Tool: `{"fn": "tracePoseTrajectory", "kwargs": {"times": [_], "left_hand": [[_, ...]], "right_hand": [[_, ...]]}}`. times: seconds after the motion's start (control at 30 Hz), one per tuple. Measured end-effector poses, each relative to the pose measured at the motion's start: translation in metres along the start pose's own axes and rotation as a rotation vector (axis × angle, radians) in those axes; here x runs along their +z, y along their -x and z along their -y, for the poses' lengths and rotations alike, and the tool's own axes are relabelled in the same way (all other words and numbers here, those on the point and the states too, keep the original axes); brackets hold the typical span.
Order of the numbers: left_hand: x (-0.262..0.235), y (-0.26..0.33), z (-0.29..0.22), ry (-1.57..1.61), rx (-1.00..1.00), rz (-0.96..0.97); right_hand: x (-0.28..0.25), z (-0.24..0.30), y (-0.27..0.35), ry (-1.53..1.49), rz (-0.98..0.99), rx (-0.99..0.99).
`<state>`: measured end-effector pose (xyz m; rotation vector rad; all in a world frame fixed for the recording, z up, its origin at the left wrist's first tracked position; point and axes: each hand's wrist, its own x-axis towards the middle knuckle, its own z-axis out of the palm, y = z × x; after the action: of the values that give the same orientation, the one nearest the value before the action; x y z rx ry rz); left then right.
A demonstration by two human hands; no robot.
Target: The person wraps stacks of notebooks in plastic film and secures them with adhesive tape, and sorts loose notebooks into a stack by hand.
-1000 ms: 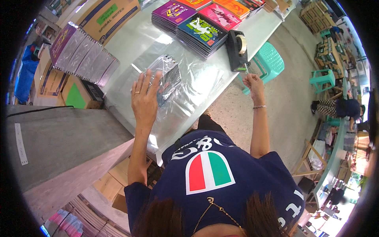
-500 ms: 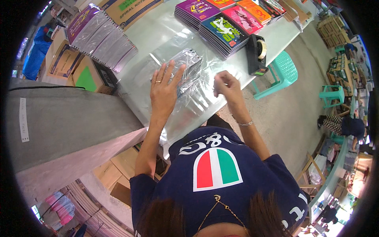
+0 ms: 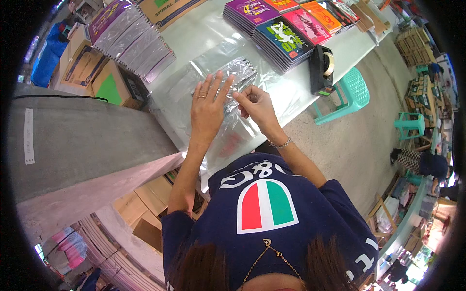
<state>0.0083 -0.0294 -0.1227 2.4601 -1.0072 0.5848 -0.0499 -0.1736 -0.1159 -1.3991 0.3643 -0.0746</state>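
The left hand [image 3: 208, 111] lies flat on the film-wrapped bundle [image 3: 241, 69] on the counter [image 3: 194, 38]. Beside it, the right hand [image 3: 257, 107] is pinched narrow — what it grips, I cannot tell — with a tape dispenser [image 3: 318, 72] and stacked notebooks [image 3: 282, 40] beyond.

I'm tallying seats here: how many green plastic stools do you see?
2 clearly: the near stool beside the table, the far stool to its right. Others may be partly hidden beyond.

Clear film [image 3: 242, 72], black tape dispenser [image 3: 318, 72]
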Motion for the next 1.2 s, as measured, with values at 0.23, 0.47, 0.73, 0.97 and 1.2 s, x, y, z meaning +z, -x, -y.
{"fn": "tracePoseTrajectory", "kwargs": {"times": [0.23, 0.47, 0.73, 0.97, 1.2], "left_hand": [[0.000, 0.002, 0.003, -0.143, 0.097, 0.023], [0.000, 0.003, 0.002, -0.055, 0.046, 0.040], [-0.003, 0.005, 0.003, -0.018, 0.050, 0.069], [-0.006, -0.003, -0.001, -0.004, 0.066, 0.008], [-0.007, -0.066, -0.026, -0.048, -0.016, 0.078]], "right_hand": [[-0.002, -0.013, 0.005, -0.079, -0.010, -0.036], [-0.006, -0.037, -0.009, -0.171, 0.024, -0.006], [0.012, -0.050, -0.021, -0.206, -0.068, -0.091], [-0.011, -0.095, -0.038, 0.263, -0.215, -0.095], [-0.019, -0.117, -0.004, -0.755, 0.472, 0.544]]}}
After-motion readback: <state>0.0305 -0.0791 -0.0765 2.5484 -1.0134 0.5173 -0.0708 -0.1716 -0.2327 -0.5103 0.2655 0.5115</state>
